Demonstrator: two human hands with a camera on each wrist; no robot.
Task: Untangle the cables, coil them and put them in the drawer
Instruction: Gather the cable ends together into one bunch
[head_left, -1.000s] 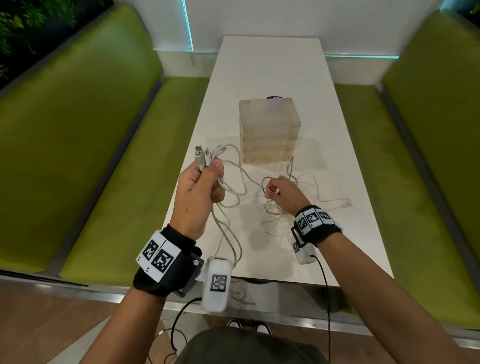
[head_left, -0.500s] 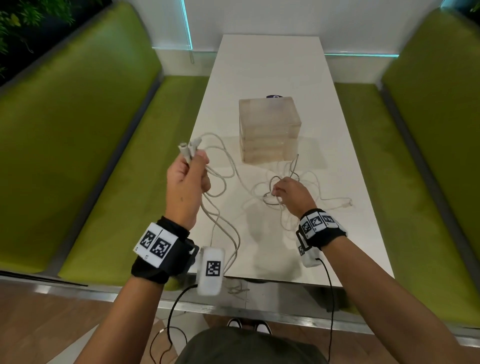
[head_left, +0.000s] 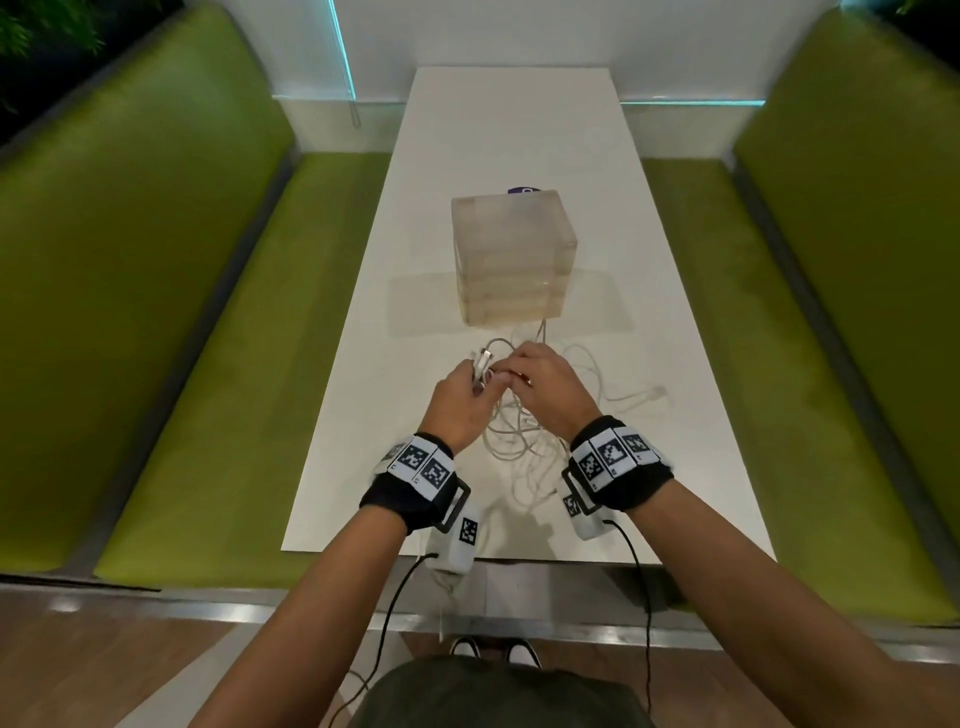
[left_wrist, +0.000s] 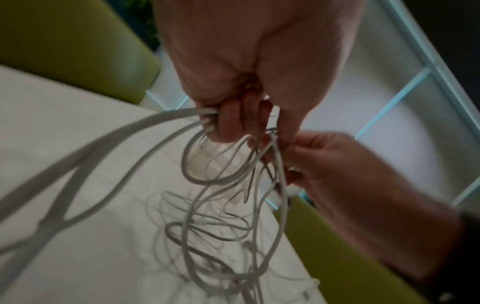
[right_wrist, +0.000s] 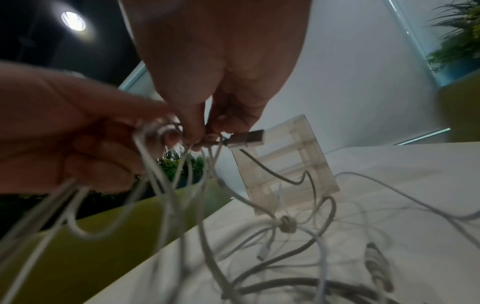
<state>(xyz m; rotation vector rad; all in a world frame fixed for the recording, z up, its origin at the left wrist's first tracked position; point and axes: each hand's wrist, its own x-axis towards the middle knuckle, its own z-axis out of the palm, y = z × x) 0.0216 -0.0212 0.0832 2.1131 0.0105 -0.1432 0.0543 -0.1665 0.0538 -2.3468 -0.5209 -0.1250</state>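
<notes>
A tangle of white cables (head_left: 524, 436) hangs from both hands down onto the white table (head_left: 514, 130). My left hand (head_left: 460, 397) grips a bundle of cable strands (left_wrist: 155, 125) in its fist, with plug ends sticking up. Close beside it, my right hand (head_left: 545, 376) pinches a cable just behind a metal USB plug (right_wrist: 246, 138) between thumb and fingertips (right_wrist: 193, 131). The translucent drawer box (head_left: 511, 260) stands just beyond the hands; its drawers look closed.
Green bench seats (head_left: 171, 364) run along both sides of the table. A loose cable end (head_left: 654, 392) trails to the right on the tabletop. A small dark object (head_left: 524, 190) peeks from behind the drawer box.
My left hand has come down and right from its raised position, and my right hand has lifted off the table; the two now meet above the tangle.
</notes>
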